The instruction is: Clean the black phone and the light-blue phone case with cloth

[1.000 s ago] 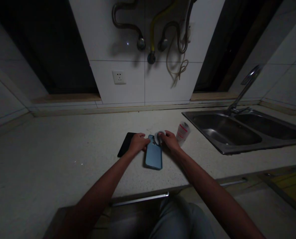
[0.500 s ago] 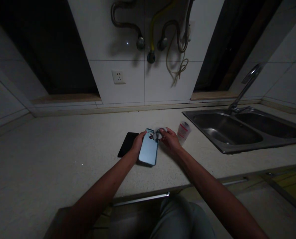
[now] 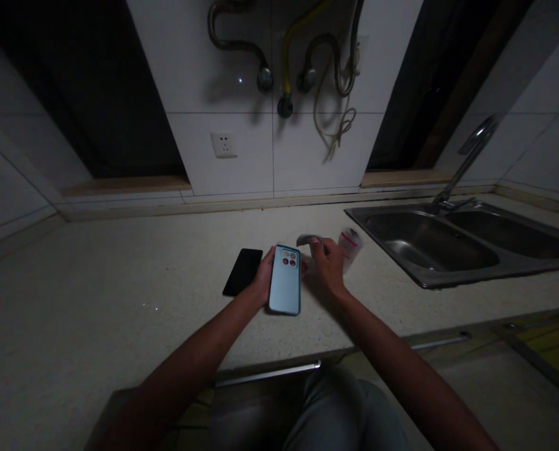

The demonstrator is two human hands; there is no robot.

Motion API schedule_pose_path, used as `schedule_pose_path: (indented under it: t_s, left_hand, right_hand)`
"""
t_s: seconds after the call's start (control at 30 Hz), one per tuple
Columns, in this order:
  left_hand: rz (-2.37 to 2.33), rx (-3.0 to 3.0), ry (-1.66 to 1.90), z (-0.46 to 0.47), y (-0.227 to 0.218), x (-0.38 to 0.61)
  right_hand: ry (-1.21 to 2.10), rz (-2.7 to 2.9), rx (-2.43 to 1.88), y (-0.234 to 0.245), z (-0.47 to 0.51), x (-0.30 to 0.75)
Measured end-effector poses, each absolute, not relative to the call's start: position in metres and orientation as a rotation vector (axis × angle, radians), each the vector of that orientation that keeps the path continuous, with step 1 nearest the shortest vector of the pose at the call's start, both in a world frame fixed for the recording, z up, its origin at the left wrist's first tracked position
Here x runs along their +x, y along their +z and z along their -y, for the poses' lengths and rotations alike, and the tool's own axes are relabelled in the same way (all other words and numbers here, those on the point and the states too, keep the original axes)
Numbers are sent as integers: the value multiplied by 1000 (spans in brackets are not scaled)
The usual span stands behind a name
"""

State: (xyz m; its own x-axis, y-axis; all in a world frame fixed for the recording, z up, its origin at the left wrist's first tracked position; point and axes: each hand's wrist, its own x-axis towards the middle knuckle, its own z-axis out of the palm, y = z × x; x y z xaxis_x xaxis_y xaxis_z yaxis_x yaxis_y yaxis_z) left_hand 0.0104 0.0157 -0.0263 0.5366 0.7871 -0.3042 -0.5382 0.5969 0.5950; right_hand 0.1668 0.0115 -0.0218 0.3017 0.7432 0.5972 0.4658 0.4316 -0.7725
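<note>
My left hand (image 3: 263, 280) grips a light blue phone (image 3: 285, 280) by its left edge and holds it raised off the counter, back side up, camera cluster at the far end. Just to its right, my right hand (image 3: 325, 266) is closed on a small pale wipe (image 3: 308, 240), held beside the phone's top corner. A black phone (image 3: 243, 271) lies flat on the counter to the left of my left hand. A small clear bottle with a red label (image 3: 349, 243) lies tipped just beyond my right hand.
A steel double sink (image 3: 401, 220) with a tap (image 3: 467, 153) takes up the counter's right side. The pale counter (image 3: 119, 282) stretches left. A wall socket (image 3: 223, 144) and hanging hoses (image 3: 286, 62) are on the tiled wall behind.
The blue phone was lying on the counter under both hands; my left hand has lifted and straightened it. My right hand has drawn the wipe off the phone's camera end to the right.
</note>
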Motion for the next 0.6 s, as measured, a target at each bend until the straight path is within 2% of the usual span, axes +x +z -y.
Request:
schedule_pose_path:
  t_s: [0.27, 0.6]
  left_hand:
    - [-743, 266, 973, -13, -24, 21]
    - [-687, 220, 988, -20, -29, 21]
  right_hand:
    - [-33, 2065, -1091, -39, -7, 139]
    - [228, 2358, -944, -40, 8, 145]
